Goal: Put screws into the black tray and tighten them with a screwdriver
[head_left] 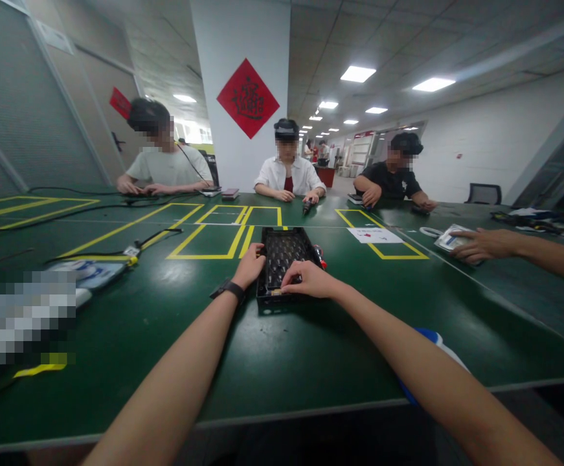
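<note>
In front of me on the green table lies a black open case [262,285] with a patterned bed of many small metallic-looking pieces in it. My left hand [251,264], with a dark band at the wrist, grips the case's left wall. Over the near right part of the case, my right hand [308,279] has its thumb and fingers pinched together close to the near inner edge. Whatever sits between those fingertips is too small to make out. A small pale piece [276,292] shows in the near end of the case. Part of a red object [323,259] shows beside the right wall.
Yellow tape rectangles [179,255] mark the green table [233,401]. A white paper sheet [375,235] lies beyond the case. At right another person's hand [485,244] touches a white packet [452,238]. Cables and bags lie left; a blue-and-white item is under my right forearm. Three people sit opposite.
</note>
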Tool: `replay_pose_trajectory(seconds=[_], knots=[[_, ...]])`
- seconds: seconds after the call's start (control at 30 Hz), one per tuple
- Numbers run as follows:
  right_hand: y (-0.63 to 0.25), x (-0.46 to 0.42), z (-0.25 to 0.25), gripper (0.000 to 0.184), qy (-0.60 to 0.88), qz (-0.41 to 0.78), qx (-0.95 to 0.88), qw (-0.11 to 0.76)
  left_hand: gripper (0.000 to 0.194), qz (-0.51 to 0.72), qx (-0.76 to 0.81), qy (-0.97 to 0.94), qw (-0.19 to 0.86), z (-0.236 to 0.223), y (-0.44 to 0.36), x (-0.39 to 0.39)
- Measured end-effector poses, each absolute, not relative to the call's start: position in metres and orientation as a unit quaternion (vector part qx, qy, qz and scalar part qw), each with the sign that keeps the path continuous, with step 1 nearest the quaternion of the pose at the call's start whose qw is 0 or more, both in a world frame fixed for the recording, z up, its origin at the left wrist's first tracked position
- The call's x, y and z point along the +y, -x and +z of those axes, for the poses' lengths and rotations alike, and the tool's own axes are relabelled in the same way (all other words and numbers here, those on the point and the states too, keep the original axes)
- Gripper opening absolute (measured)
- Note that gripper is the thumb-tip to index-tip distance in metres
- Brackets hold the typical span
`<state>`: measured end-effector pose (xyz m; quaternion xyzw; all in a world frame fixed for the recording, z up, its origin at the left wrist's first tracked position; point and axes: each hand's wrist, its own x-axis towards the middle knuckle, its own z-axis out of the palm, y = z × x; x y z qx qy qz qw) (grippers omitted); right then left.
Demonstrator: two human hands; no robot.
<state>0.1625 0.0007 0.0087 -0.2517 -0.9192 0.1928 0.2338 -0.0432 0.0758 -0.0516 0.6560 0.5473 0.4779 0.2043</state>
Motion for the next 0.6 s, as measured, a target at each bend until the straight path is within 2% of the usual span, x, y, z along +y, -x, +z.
replay_pose_trajectory(seconds=[0.6], knots=[[-0.1618,0.0,0.0092,0.02,0.255,0.21,-0.914,0.234,0.047,0.478,0.55,-0.655,0.2,-0.0528,0.0433,0.076]])
